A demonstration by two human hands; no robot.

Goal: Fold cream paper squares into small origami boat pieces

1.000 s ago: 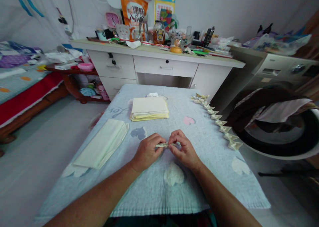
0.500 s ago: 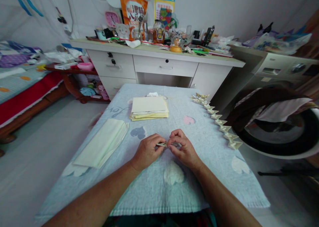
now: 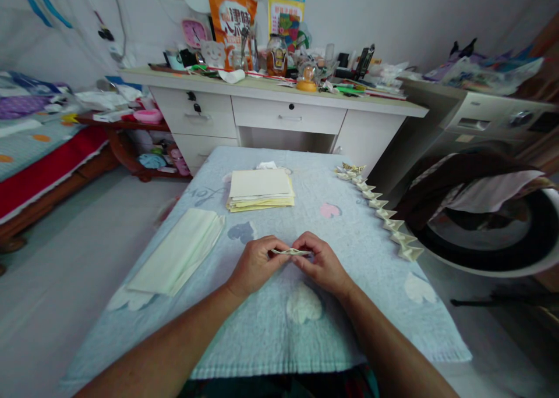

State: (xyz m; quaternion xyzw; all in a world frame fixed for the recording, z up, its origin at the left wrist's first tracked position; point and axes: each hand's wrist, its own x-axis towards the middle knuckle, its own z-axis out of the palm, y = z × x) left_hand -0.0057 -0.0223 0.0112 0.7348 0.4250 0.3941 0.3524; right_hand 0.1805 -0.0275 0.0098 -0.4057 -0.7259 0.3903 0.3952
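Observation:
A small piece of folded paper (image 3: 292, 251), pale and narrow, is pinched between both hands above the near middle of the cloth. My left hand (image 3: 258, 265) grips its left end with thumb and fingers. On its right end, my right hand (image 3: 322, 265) closes the same way. Beyond the hands lies a stack of pale yellow paper (image 3: 261, 185). Left of them rests a bundle of pale green folded sheets (image 3: 177, 252). Along the right edge runs a row of folded paper pieces (image 3: 390, 217) with pointed tips.
A blue cloth with heart patterns (image 3: 345, 322) covers the table. Behind it stands a white desk (image 3: 288, 110) crowded with a jar, a snack bag and small items. A washing machine (image 3: 476, 116) with laundry in its open door is at the right, a bed (image 3: 48, 159) at the left.
My right hand's raised fingers have come down onto the paper, and more of the paper shows between the hands. Both hands stay in nearly the same place.

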